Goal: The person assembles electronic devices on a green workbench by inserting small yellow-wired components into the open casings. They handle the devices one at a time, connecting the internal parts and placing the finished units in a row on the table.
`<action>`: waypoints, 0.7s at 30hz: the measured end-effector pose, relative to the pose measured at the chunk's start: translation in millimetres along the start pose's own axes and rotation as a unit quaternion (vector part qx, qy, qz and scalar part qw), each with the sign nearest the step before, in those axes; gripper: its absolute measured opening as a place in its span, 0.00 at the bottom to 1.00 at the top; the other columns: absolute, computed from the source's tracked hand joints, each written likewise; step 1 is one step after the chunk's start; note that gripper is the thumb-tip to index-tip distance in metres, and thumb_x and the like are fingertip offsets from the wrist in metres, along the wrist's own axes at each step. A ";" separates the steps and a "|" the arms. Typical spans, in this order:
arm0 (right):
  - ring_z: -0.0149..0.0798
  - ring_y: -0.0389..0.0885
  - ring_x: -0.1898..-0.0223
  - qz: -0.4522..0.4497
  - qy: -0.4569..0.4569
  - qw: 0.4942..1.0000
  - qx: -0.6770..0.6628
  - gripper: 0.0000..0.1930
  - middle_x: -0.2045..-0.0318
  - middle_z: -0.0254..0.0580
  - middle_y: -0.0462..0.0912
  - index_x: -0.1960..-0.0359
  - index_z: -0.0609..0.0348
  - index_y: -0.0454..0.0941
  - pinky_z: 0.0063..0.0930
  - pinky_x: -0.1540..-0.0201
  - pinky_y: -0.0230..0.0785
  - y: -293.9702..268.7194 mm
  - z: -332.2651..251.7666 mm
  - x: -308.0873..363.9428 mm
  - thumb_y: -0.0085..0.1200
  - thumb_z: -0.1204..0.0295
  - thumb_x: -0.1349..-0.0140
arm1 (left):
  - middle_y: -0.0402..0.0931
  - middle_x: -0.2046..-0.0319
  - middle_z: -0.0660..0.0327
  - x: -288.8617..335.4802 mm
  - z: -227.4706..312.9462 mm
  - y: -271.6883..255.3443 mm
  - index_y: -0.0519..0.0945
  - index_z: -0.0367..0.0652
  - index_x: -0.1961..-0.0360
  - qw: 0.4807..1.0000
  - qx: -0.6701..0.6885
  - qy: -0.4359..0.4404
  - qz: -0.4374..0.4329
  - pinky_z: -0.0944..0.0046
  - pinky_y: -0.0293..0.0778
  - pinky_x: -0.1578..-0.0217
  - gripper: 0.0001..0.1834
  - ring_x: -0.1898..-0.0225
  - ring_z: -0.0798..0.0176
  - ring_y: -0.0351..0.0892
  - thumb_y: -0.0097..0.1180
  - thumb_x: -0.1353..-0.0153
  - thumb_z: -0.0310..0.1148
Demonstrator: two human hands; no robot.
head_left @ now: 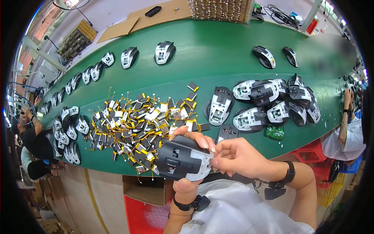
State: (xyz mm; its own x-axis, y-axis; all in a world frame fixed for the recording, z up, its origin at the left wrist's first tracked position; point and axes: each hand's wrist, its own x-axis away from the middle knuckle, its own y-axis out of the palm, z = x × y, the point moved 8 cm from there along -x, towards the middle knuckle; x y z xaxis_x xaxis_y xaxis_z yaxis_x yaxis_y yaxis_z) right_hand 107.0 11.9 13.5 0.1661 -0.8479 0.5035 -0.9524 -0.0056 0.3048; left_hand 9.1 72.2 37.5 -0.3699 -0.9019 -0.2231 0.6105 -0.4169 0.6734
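In my left hand is a black and white computer mouse, fingers over its far side and thumb on its near side. My right hand is closed in a pinch at the mouse's white right end. Anything between those fingertips is hidden. Just beyond and to the left spreads a heap of small battery cells with yellow tape and thin wires. A single mouse stands beyond my hands, and a pile of mice lies to its right. A crumpled green packet sits near that pile.
Mice stand spaced along the green work surface, from the far left row to the far right. Another group is at left. A co-worker sits left, another right. Red crates stand below the right edge.
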 end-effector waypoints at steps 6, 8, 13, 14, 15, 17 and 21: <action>0.19 0.71 0.79 -0.008 -0.005 1.000 -0.002 0.09 0.76 0.31 0.79 0.69 0.63 0.75 0.16 0.78 0.63 -2.4 1.4 -1.3 0.60 0.70 0.40 | 0.70 0.57 0.52 2.8 -6.1 2.6 0.55 0.42 0.34 0.991 0.115 -0.004 -0.065 0.51 0.73 0.52 0.57 0.55 0.51 0.74 0.72 0.58 0.58; 0.19 0.71 0.79 -0.012 -0.010 1.000 -0.004 0.09 0.77 0.31 0.79 0.70 0.63 0.75 0.16 0.78 0.62 -2.0 5.6 -2.1 0.60 0.71 0.40 | 0.71 0.57 0.53 4.2 -6.9 2.5 0.55 0.41 0.34 0.991 0.119 -0.011 -0.060 0.51 0.73 0.52 0.56 0.55 0.50 0.74 0.72 0.58 0.56; 0.20 0.73 0.77 -0.002 -0.009 0.999 -0.043 0.08 0.75 0.31 0.79 0.68 0.62 0.74 0.17 0.76 0.65 -6.0 12.6 -0.7 0.61 0.73 0.40 | 0.71 0.57 0.52 4.5 -15.2 4.4 0.55 0.40 0.34 0.991 0.123 -0.033 -0.042 0.51 0.73 0.51 0.54 0.56 0.50 0.75 0.68 0.57 0.55; 0.21 0.74 0.76 -0.008 -0.002 0.999 -0.046 0.09 0.74 0.32 0.79 0.66 0.63 0.75 0.17 0.75 0.67 -8.5 11.4 1.3 0.62 0.73 0.40 | 0.71 0.57 0.52 2.5 -16.4 4.2 0.56 0.40 0.34 0.989 0.135 -0.039 -0.040 0.51 0.73 0.51 0.54 0.56 0.50 0.75 0.67 0.56 0.55; 0.22 0.75 0.75 -0.018 0.006 0.999 -0.044 0.09 0.72 0.33 0.80 0.64 0.64 0.75 0.17 0.74 0.69 -10.4 8.8 3.4 0.62 0.73 0.40 | 0.71 0.57 0.51 -1.1 -15.9 3.2 0.56 0.40 0.34 0.988 0.148 -0.039 -0.035 0.51 0.72 0.51 0.53 0.56 0.50 0.75 0.66 0.56 0.55; 0.25 0.79 0.70 0.000 -0.025 0.998 -0.052 0.11 0.67 0.38 0.81 0.59 0.65 0.75 0.19 0.68 0.72 -21.0 2.5 16.8 0.63 0.74 0.39 | 0.71 0.57 0.52 -5.3 -12.1 -3.4 0.56 0.40 0.34 0.989 0.141 -0.035 -0.016 0.51 0.73 0.53 0.52 0.57 0.50 0.75 0.64 0.54 0.57; 0.31 0.82 0.58 0.100 -0.224 0.967 -0.063 0.18 0.56 0.47 0.82 0.49 0.67 0.73 0.23 0.56 0.75 -45.4 -8.2 33.1 0.61 0.78 0.39 | 0.70 0.56 0.53 -12.0 -15.0 -8.3 0.56 0.41 0.33 0.993 0.108 -0.035 -0.016 0.53 0.72 0.56 0.49 0.57 0.52 0.73 0.58 0.49 0.58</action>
State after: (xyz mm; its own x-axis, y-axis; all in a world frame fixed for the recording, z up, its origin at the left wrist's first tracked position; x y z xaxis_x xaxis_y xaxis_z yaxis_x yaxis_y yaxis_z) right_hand 157.9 -11.6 23.0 -0.1726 -0.9700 0.1710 -0.9107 0.2233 0.3475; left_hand 18.9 84.8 24.0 -0.4388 -0.8757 -0.2015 0.4357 -0.4034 0.8046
